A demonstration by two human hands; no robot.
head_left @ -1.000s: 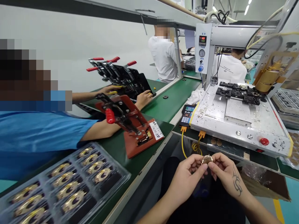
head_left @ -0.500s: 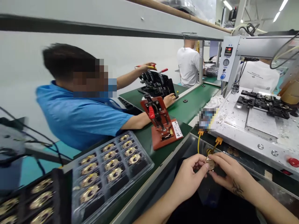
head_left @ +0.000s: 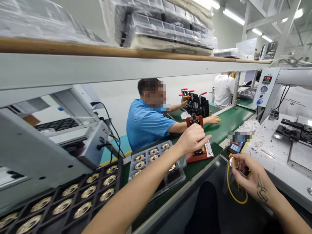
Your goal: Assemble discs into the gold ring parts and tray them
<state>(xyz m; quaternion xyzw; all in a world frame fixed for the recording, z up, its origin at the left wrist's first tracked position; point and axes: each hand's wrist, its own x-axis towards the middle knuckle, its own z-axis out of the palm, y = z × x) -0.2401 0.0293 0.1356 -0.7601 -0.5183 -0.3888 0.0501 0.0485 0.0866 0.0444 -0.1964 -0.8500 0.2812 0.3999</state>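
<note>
My left hand [head_left: 194, 139] reaches forward across the clear tray, its fingers curled in front of the reddish-brown toggle-clamp fixture [head_left: 201, 158]. It covers the spot where the clamp's red handle sits, so what the fingers hold, if anything, is hidden. At the right, my right hand [head_left: 246, 167] pinches a round gold-coloured watch case [head_left: 234, 162] between thumb and fingers, above the dark bench edge. More gold watch cases lie in the clear plastic tray [head_left: 181, 175] under my left forearm and in the black tray [head_left: 96, 211] at the left.
A co-worker in a blue shirt [head_left: 148, 122] works across the green bench [head_left: 229, 122], with black clamp fixtures [head_left: 195, 104] in front. A white machine [head_left: 273, 146] stands on the right. A yellow cable [head_left: 227, 185] loops below my right hand. Overhead runs a shelf [head_left: 146, 70].
My left hand has let go of the watch case and moved forward to the clamp fixture. My right hand keeps the case. The view has swung left and up.
</note>
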